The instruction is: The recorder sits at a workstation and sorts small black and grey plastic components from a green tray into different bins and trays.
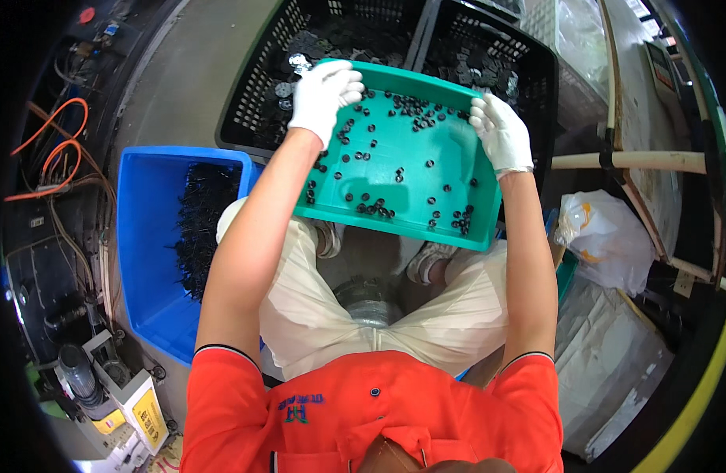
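A shallow green plastic tray (410,201) lies in front of me, between my knees and the black crates. Scattered over its floor are many small black ring-shaped parts (378,209), thickest toward the far side and the near corners. My left hand (325,98), in a white glove, is closed over the tray's far left corner, fingers curled inward. At the far right corner my right hand (501,135), gloved too, bends its fingers over the rim. The undersides of both grips are hidden.
Beyond the tray stand two black perforated crates (414,35) full of dark flat pieces. On my left is a blue bin (146,229) with thin black parts. A white plastic bag (607,236) and wooden bars (655,162) flank my right side. Machinery with orange cables (67,150) lines the far left.
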### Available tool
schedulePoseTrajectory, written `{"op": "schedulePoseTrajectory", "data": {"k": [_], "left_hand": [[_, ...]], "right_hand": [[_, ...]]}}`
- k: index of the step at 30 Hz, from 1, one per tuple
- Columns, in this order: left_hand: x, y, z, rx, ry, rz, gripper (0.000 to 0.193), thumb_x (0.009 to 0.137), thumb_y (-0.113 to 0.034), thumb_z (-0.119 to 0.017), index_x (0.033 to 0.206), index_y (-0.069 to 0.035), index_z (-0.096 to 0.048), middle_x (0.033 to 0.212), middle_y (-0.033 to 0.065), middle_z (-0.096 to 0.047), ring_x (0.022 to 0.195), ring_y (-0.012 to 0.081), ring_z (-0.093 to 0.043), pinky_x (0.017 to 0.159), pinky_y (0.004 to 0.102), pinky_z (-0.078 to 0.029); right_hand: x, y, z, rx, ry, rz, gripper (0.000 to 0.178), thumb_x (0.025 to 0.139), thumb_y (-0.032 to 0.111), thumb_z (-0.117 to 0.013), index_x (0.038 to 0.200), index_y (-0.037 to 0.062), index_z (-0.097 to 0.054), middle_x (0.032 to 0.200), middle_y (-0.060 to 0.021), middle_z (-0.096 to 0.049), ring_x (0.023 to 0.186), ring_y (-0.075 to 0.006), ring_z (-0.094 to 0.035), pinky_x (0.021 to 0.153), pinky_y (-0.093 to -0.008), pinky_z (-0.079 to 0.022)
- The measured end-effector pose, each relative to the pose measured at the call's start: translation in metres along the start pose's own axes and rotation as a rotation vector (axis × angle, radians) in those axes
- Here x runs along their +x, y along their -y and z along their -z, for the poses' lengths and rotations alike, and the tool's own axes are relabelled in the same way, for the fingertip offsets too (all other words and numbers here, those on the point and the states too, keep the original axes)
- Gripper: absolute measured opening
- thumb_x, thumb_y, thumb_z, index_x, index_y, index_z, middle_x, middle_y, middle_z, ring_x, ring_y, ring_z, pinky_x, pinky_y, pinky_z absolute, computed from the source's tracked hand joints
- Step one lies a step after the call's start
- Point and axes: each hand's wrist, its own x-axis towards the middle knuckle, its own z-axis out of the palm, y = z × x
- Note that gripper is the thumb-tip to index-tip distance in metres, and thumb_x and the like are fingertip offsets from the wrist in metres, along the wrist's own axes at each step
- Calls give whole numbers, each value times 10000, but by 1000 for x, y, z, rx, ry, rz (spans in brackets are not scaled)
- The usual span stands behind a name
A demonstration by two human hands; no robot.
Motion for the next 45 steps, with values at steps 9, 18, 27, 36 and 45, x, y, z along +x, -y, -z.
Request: {"op": "schedulePoseTrajectory", "data": {"k": [9, 18, 27, 36, 45], "left_hand": [[-7, -7, -6, 90, -20, -16, 281, 861, -76, -538, 1110, 51, -513, 1019, 190, -590, 873, 241, -611, 749, 307, -524], [-15, -32, -11, -21, 24, -71, 297, 862, -62, -533, 1125, 72, -499, 1009, 199, -587, 844, 231, -609, 743, 306, -525], [-17, -42, -1, -180, 31, -96, 318, 846, -44, -551, 1121, 101, -482, 1042, 237, -564, 866, 263, -598, 756, 332, -518], [-40, -59, 16, -417, 129, 66, 371, 845, 2, -536, 1198, 58, -436, 1113, 162, -560, 984, 236, -569, 849, 328, -491], [-105, -52, -32, -93, 347, 385, 345, 879, -143, -530, 1173, 32, -482, 1030, 102, -580, 871, 140, -578, 733, 240, -478]], "right_hand": [[-21, 6, -19, -619, 141, 121, 236, 861, 190, -549, 974, -13, -591, 840, -118, -636, 728, -185, -615, 669, -276, -499], [-76, -14, 3, -1837, 1160, 475, 97, 739, 105, -527, 818, 104, -582, 779, -106, -554, 740, -282, -595, 634, -369, -481], [-84, -31, -6, -1884, 1405, 583, 78, 726, 146, -535, 739, 94, -592, 748, -92, -510, 702, -248, -578, 601, -361, -475], [-81, -18, -28, -1513, 955, 455, 120, 731, 116, -608, 824, 68, -550, 802, -96, -521, 709, -251, -569, 622, -367, -469], [-84, 20, -117, -1123, 643, 556, 192, 747, 156, -654, 874, 45, -562, 782, -92, -536, 672, -218, -569, 612, -306, -463]]}}
